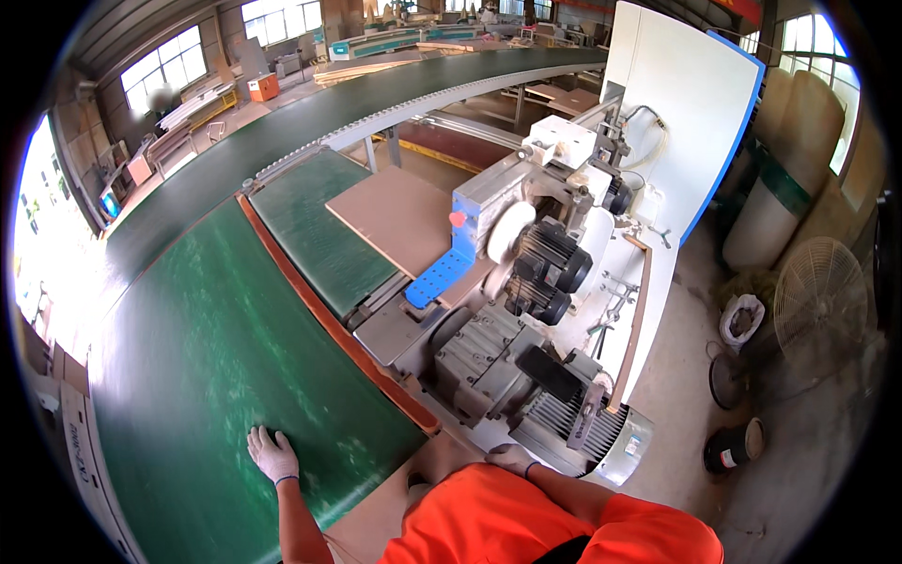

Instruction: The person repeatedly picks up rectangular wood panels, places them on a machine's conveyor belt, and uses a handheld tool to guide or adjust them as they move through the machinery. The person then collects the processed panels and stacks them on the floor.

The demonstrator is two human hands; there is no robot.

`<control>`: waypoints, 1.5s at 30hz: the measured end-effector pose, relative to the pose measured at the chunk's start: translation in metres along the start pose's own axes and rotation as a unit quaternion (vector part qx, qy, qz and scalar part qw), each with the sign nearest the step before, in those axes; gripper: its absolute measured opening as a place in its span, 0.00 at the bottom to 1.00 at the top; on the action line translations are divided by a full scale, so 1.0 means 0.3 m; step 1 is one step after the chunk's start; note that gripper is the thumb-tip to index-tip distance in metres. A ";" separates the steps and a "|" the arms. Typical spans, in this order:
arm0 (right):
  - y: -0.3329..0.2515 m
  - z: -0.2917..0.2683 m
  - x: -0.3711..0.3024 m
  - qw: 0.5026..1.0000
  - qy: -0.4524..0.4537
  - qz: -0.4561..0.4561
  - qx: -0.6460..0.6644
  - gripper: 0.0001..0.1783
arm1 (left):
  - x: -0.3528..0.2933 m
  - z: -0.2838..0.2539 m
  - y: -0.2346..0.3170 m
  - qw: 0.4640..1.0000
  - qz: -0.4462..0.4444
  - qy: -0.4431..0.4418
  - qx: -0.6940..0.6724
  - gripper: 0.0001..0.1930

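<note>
My left hand [272, 455], in a pale glove, lies with its fingers out on the wide green conveyor belt [216, 348] near its front end. Close to my body, my right hand [512, 459], also gloved, is beside the grey motor housing at the front of the machine [479, 362]. Its fingers are too small and partly hidden to read. Farther off, a flat brown board [399, 211] lies across the narrower green belt [315, 221], its right end at the machine under a blue perforated plate [437, 279]. Neither hand is near this board.
A reddish-brown strip [319, 324] runs between the two belts. A dark curved conveyor [366, 89] sweeps across the back. Wrenches [615, 293] lie on the machine's white ledge. To the right are a caged fan [819, 296], a dark bucket [735, 446] and a white sack [741, 320].
</note>
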State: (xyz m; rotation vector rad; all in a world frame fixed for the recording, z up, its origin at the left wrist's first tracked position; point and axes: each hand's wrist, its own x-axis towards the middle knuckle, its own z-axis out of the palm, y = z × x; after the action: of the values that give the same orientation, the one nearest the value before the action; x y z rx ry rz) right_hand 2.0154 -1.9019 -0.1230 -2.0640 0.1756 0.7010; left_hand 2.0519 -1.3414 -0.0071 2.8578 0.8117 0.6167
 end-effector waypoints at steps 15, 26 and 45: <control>0.002 -0.072 -0.034 0.997 -0.002 0.034 0.064 0.27 | -0.135 0.017 0.249 0.996 0.078 -0.004 -0.029 0.25; 0.027 -0.055 -0.001 0.989 -0.042 0.066 0.126 0.19 | -0.161 0.011 0.312 0.995 0.081 0.008 -0.063 0.24; -0.072 -0.030 -0.069 0.995 0.035 0.053 0.081 0.23 | 0.190 0.125 1.180 0.942 0.286 -0.127 -0.125 0.42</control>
State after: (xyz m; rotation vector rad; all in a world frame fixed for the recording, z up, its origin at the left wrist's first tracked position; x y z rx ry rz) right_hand 2.0102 -1.9000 -0.0921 -1.9354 0.3722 0.6576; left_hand 2.2816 -1.6127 0.0529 2.8268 -0.1425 0.3468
